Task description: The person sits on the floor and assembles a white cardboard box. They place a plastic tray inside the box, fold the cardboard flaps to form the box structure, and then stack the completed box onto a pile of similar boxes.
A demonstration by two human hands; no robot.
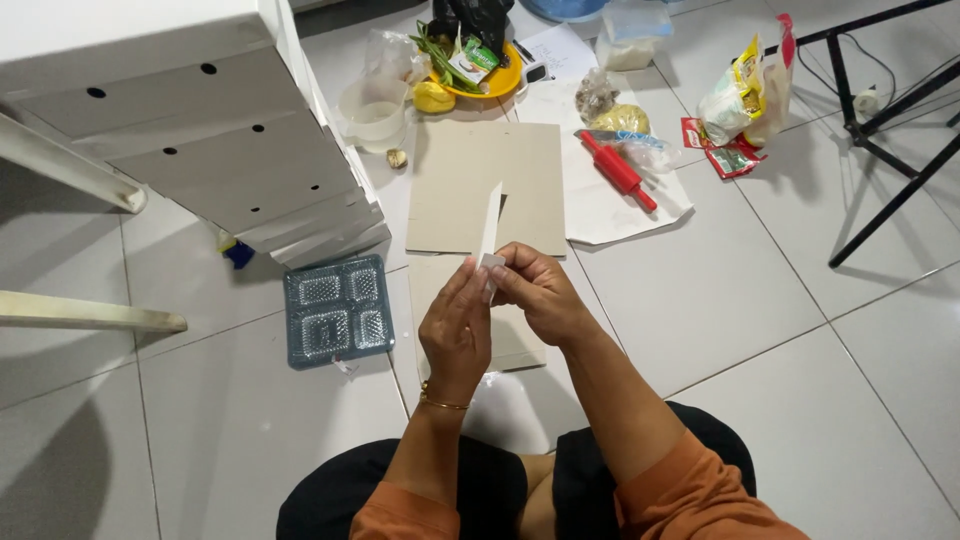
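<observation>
Head view: the person sits on the tiled floor (760, 330) with both hands raised in front of them, over a sheet of cardboard (487, 185). The left hand (457, 330) and the right hand (540, 295) meet at the lower end of a narrow white strip (490, 225), which looks like paper or thin card. Fingers of both hands are pinched narrow on that lower end, the right thumb and forefinger on a small folded tab, the left fingertips pressed against it from the other side.

The strip stands nearly upright in the picture, its long axis running from the hands away from the person, and its free tip leans slightly to the right, toward the cardboard's far edge.

Risk, as I judge it: the hold is on one end only, so the long free part could bend, crease or tear at the pinch if the fingers twist or pull apart. A loosened pinch would drop it onto the cardboard.

Nearby lie a clear compartment tray (337, 310) at left and a red rolling pin (620, 172) on white paper at right.
</observation>
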